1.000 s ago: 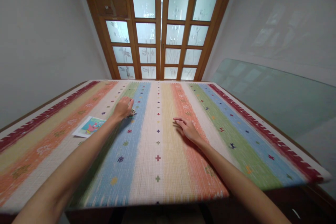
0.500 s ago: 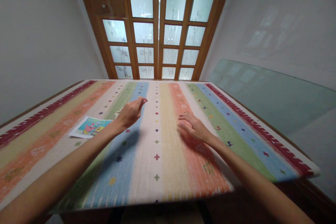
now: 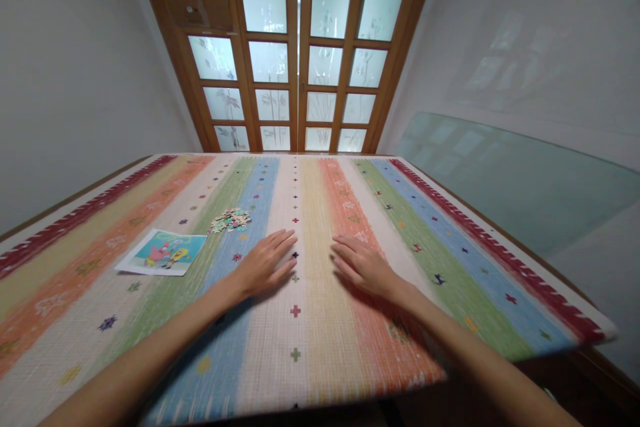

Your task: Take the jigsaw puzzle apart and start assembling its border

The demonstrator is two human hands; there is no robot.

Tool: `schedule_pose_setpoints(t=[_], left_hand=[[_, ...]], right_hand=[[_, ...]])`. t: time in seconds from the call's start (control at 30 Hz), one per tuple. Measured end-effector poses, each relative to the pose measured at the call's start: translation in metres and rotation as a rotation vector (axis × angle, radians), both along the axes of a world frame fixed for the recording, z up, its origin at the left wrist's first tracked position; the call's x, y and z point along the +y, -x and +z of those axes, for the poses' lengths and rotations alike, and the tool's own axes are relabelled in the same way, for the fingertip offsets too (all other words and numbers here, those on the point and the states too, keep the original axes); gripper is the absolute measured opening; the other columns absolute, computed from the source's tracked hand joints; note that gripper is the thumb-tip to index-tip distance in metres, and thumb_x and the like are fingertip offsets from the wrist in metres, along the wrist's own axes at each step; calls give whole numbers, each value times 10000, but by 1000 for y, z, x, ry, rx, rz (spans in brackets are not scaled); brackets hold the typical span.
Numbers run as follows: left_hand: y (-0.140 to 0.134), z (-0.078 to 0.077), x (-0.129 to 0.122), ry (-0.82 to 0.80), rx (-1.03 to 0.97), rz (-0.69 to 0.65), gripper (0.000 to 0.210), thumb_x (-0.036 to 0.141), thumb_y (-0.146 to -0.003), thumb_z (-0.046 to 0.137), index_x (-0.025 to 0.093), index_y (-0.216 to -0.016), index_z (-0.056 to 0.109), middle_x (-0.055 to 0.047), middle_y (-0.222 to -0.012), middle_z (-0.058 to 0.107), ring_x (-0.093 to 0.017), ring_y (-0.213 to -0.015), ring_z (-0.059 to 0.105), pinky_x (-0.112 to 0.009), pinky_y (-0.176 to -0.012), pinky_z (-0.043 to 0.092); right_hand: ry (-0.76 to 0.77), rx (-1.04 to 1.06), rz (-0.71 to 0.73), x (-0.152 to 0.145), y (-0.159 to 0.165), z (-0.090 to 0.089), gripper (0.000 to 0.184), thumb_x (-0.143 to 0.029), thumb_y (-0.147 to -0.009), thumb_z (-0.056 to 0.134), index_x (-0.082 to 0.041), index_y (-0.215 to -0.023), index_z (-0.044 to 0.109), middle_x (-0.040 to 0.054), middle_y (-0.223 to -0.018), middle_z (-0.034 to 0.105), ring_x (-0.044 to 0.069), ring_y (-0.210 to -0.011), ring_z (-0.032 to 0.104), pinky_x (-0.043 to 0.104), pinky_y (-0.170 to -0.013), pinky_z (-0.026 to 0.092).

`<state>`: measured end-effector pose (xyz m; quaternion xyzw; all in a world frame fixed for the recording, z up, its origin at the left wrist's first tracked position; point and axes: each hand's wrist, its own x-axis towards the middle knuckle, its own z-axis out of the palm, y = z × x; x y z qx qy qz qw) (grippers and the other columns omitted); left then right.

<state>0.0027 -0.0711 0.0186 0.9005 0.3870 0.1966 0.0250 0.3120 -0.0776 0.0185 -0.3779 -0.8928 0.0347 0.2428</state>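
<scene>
Here we are at the bench [image 3: 80, 194], and both hands are showing themselves released! The left hand [image 3: 269, 263] is stretching its fingers inward, palm down, thumb sitting on the near side, and it's gripping nothing that can be seen. It's lying over the pale middle stripe of the striped cloth [image 3: 320, 347], with its wrist crossing the blue one. Opposite, the right hand [image 3: 363, 265] is mirroring that pose over the orange and yellow stripes, its fingers loosely curving and pointing back toward the left; it too is grasping nothing visible. The two are facing each other, with a strip of bare cloth running between the fingertips. Are they pressing on the fabric or floating just over it? Cannot tell from this angle!

Now to the heap of puzzle pieces [image 3: 231, 219], and it's sitting beyond the left hand, off to its left, straddling the green and blue stripes. Cream and teal bits are showing in the jumble. Just beside it, on the near left, a picture card [image 3: 167, 253] is lying flat, picture side up, reaching from a pale stripe onto the green. A pink starfish figure and a yellow square one are standing out against blue-green. Behind everything, the wooden doors [image 3: 299, 47] are letting light through frosted panes.
</scene>
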Motion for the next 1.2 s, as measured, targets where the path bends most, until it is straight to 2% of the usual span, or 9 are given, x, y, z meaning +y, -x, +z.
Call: schedule_pose_setpoints(t=[0.13,0.37,0.57,0.97,1.2], left_hand=[[1,-8,0,65,43,-10,556,466,-1050,428,177,-1525,461,-133,-1640,396,-296,-1534,340,-512,-1242,336],[5,-24,-8,138,80,-6,563,487,-1068,414,216,-1561,443,-110,-1631,406,-300,-1543,315,-564,-1269,244],[8,-23,-10,145,117,-24,580,495,-1077,400,214,-1584,404,-106,-1653,358,-295,-1558,275,-552,-1278,228],[8,-21,-12,140,107,-28,575,478,-1078,416,265,-1608,356,-92,-1652,357,-290,-1556,278,-548,-1274,239],[5,-25,-12,146,115,3,575,497,-1080,384,224,-1586,397,-101,-1658,347,-294,-1559,270,-554,-1277,227]], right_hand=[[69,-13,16,2,3,-6,444,-379,-1031,488,-163,-1390,637,177,-1508,565,323,-1427,502,566,-1198,393],[134,-24,-11,-5,7,-23,502,-423,-1057,453,-190,-1486,567,150,-1561,510,296,-1497,408,542,-1232,349],[155,-71,-14,-8,7,-22,529,-409,-1050,473,-173,-1520,528,157,-1609,434,308,-1516,371,552,-1243,324],[154,-14,6,-4,4,-25,525,-392,-1040,518,-234,-1541,506,126,-1612,429,306,-1516,367,562,-1241,325],[166,-41,-20,-4,6,-26,536,-405,-1052,487,-195,-1545,498,147,-1621,402,324,-1532,324,598,-1247,283]])
